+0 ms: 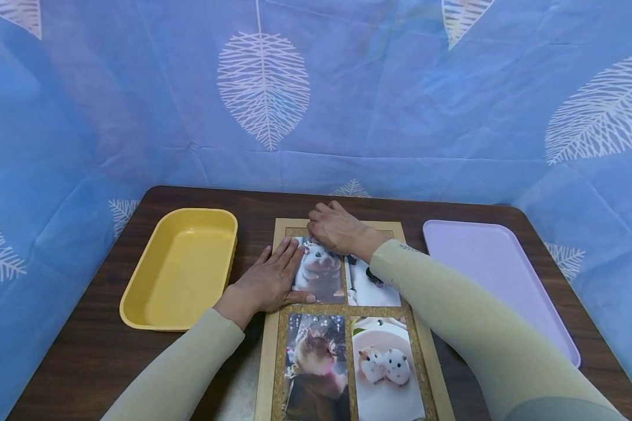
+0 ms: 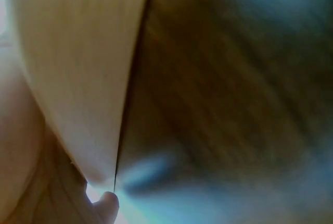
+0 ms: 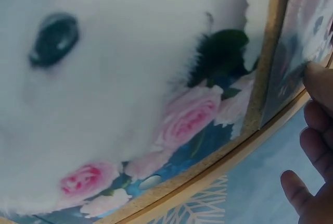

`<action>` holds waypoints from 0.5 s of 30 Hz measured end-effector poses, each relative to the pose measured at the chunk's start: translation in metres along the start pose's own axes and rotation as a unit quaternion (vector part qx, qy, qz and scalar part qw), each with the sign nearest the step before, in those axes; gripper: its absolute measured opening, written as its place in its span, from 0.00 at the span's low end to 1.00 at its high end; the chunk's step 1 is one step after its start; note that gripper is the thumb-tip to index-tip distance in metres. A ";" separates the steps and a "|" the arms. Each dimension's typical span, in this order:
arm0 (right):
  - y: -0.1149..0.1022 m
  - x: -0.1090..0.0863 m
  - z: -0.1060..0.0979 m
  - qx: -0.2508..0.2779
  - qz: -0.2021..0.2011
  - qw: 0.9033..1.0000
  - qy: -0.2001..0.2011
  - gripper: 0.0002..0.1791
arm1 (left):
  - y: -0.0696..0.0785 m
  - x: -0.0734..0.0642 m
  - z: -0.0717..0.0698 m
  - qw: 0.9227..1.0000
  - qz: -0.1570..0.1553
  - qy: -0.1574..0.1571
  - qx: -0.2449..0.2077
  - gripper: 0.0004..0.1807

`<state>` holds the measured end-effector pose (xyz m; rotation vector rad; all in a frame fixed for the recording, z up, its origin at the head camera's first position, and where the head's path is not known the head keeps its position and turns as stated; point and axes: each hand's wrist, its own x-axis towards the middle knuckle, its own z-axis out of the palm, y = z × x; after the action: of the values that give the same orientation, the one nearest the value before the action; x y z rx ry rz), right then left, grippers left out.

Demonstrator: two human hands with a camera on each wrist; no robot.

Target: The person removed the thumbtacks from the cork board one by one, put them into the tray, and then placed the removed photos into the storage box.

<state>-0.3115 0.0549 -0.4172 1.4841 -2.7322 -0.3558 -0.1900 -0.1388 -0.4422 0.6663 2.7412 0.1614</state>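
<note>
A wood-framed cork board (image 1: 350, 310) lies on the table with several animal photos on it. My left hand (image 1: 265, 286) rests on the left side of the upper-left hamster photo (image 1: 318, 275), fingers straight and thumb spread. At that photo's top edge is my right hand (image 1: 339, 228), its fingers bent. In the right wrist view, a fingertip of the right hand (image 3: 317, 140) touches the photo near its edge, other fingers curling beyond the frame; I cannot tell whether they pinch something small. Beside it, a white-animal photo (image 3: 130, 78) has a shiny pin (image 3: 151, 182) at its edge.
Left of the board stands a yellow tray (image 1: 189, 275). A lilac tray (image 1: 484, 251) lies to the right, partly behind the right forearm. Below are a cat photo (image 1: 316, 356) and a two-hamster photo (image 1: 384, 374). A blue leaf-patterned cloth (image 1: 400, 99) hangs behind the table.
</note>
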 end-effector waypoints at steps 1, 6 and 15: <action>0.000 0.000 -0.001 -0.002 0.000 1.000 -0.003 0.12 | 0.000 0.000 0.000 1.000 0.000 0.001 0.001 0.59; 0.000 0.000 -0.002 -0.014 -0.001 1.000 -0.003 0.13 | 0.001 0.001 0.000 1.000 -0.001 -0.001 0.001 0.59; -0.001 -0.001 0.000 -0.021 0.000 1.000 0.002 0.13 | 0.001 0.001 0.001 1.000 -0.005 -0.001 -0.004 0.60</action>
<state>-0.3105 0.0549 -0.4170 1.4744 -2.7038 -0.4076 -0.1899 -0.1374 -0.4431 0.6509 2.7410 0.1685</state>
